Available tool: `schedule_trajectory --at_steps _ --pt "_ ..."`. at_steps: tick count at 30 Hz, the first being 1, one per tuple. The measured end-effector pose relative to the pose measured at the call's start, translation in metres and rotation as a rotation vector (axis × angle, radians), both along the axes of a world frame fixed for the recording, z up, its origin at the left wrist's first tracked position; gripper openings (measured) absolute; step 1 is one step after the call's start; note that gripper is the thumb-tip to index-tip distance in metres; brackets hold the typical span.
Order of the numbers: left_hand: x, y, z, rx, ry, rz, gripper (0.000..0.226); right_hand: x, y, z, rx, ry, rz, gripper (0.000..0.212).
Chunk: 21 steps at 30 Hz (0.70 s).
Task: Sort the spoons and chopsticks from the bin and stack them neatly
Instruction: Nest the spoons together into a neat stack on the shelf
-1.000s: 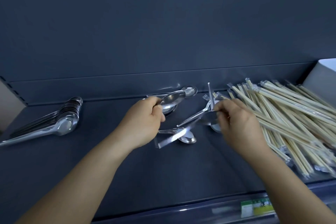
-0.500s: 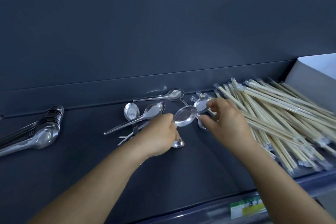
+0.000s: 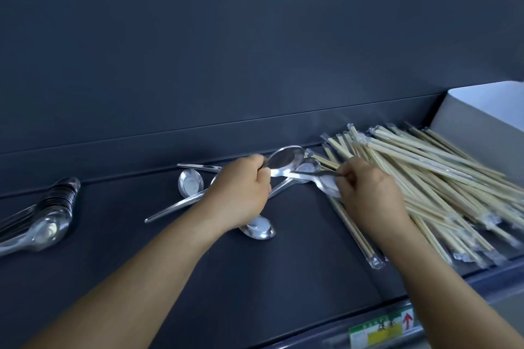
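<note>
On a dark shelf, my left hand grips a steel spoon, its bowl raised near the back wall. My right hand pinches the thin handle of another spoon that points left toward the first spoon. Loose spoons lie around the hands: one bowl to the left, one under my left wrist, one behind the held ones. A nested stack of spoons rests at the far left. Wrapped wooden chopsticks are heaped on the right.
A white bin stands at the back right behind the chopsticks. The shelf's front lip carries a green and yellow label. One wrapped chopstick pair lies apart from the heap, near the front.
My view has shifted. My left hand has lifted its spoon up and toward the back. My right hand has taken a spoon handle between its fingertips.
</note>
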<state>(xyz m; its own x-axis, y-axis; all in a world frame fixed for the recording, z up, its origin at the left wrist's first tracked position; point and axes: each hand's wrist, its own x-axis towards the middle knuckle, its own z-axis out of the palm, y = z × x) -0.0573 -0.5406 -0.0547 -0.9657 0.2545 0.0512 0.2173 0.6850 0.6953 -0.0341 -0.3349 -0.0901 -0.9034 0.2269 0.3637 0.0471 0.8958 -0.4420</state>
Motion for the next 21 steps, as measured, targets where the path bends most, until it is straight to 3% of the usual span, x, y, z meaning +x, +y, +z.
schedule_trajectory --at_steps 4,8,14,19,21 --pt "-0.010 0.004 0.011 -0.057 0.051 0.006 0.025 -0.002 0.007 0.015 -0.088 0.082 0.104 0.018" --pt "-0.018 0.009 0.008 -0.126 -0.124 -0.053 0.023 -0.010 -0.003 0.021 -0.210 0.062 0.201 0.023" --pt "-0.015 0.011 -0.002 0.184 -0.481 -0.128 0.024 -0.028 -0.024 0.010 -0.288 0.027 0.203 0.025" --pt "-0.024 0.003 -0.008 0.018 -0.361 -0.082 0.024 -0.047 -0.024 0.007 -0.175 -0.065 0.234 0.023" --pt "-0.029 -0.005 -0.010 -0.016 -0.319 -0.027 0.024 -0.053 -0.017 0.005 0.006 -0.179 0.204 0.042"
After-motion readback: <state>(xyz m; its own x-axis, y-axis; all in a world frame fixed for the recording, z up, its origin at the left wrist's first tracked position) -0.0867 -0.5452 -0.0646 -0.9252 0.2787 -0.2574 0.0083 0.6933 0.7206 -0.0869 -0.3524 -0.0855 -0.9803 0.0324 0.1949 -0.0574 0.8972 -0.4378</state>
